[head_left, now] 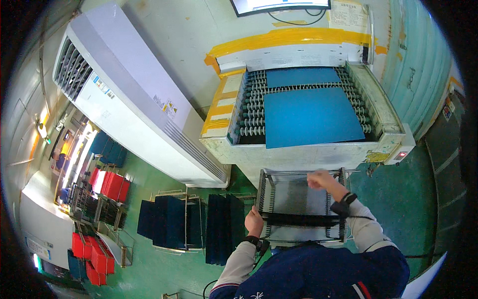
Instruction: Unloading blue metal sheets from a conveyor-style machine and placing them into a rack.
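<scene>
In front of me stands a metal rack point(262, 192) with slotted sides. Several thin dark panels point(298, 220) stand close together across its near part. My left hand point(254, 222) is closed around the rack's left side, thumb up, beside the ends of these panels. Over the right half of the rack is my right hand point(321, 180), its fingers curled in and no object visible in them. Beyond the rack, a large blue panel point(311, 118) lies flat on the rollers of a machine, its near edge reaching over the machine's front. Behind it lies a second blue panel point(301, 77).
The roller machine point(298, 155) has a lit red switch point(402, 155) at its right corner. A tall white air conditioner point(149, 114) stands left of it. Racks of dark panels point(172, 222) and red panels point(94, 254) stand on the green floor. A monitor point(279, 5) hangs above.
</scene>
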`<state>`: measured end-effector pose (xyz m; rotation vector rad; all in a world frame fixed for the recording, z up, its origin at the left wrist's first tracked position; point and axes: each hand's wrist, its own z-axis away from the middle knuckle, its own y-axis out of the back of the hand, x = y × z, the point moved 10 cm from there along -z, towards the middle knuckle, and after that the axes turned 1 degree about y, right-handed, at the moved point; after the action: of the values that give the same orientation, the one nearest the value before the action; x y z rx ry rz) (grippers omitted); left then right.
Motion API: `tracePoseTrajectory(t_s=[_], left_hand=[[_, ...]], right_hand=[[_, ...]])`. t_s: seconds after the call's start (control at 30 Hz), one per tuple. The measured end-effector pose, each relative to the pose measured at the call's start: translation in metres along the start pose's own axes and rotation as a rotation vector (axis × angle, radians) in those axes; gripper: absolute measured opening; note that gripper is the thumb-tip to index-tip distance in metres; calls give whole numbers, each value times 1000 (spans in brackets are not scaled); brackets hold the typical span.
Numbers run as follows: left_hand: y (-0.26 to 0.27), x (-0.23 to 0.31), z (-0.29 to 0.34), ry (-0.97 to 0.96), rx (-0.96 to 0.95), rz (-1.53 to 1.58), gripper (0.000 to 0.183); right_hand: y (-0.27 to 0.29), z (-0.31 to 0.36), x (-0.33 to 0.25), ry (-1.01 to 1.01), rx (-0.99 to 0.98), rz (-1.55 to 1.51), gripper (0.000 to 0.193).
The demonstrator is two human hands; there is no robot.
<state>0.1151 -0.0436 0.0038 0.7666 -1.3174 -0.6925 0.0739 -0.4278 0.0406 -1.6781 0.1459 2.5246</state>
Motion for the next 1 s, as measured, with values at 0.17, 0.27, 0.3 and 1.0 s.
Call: tracePoseTrajectory(t_s=[0.17,0.27,0.3,1.0], left_hand=[[3,6,2,-13,9,15,60],[4,7,2,-21,7,11,61],[4,7,2,-21,6,9,61],[3,6,6,-31,-35,30,66]], right_hand=[[-28,37,97,-194,-288,603,57],[-33,59,120,-175,-319,729,65],[-32,61,123,-173,-328,717,67],[-40,89,77,153,27,1000,49]])
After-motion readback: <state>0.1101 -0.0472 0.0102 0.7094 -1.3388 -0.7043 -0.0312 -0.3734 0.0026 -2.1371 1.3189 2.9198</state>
